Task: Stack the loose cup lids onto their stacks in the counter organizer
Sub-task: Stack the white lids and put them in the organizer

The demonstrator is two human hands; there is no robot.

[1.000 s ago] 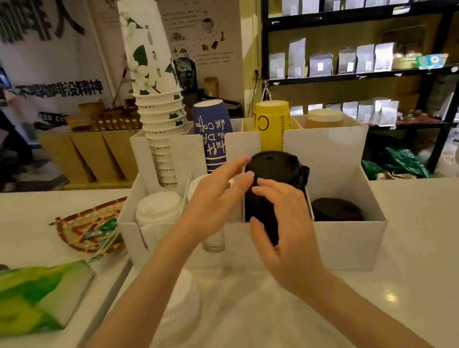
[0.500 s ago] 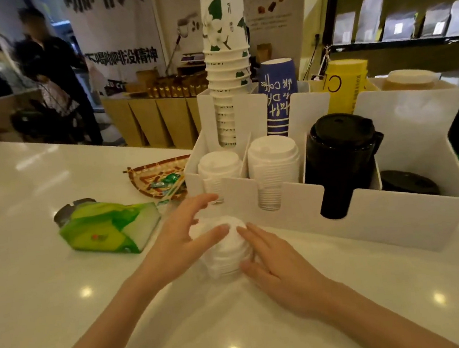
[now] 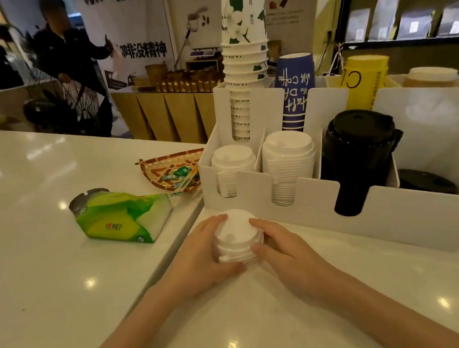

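Note:
A short pile of loose white lids (image 3: 237, 237) rests on the white counter just in front of the white organizer (image 3: 393, 212). My left hand (image 3: 200, 257) wraps its left side and my right hand (image 3: 285, 250) wraps its right side, both gripping the pile. In the organizer's front row stand two stacks of white lids, the shorter one (image 3: 232, 162) on the left and a taller one (image 3: 287, 150) beside it. A tall stack of black lids (image 3: 359, 156) follows, then a low black lid stack (image 3: 427, 185) at the right.
Stacks of paper cups (image 3: 246, 57) fill the organizer's back row. A green tissue pack (image 3: 121, 214) and a woven tray of sweets (image 3: 173, 171) lie to the left. A seam (image 3: 174, 254) splits the counter. A person stands far back left.
Both hands left the black lid stack in the organizer and came down to the white lid pile on the counter, then closed around it. The view swung left and down.

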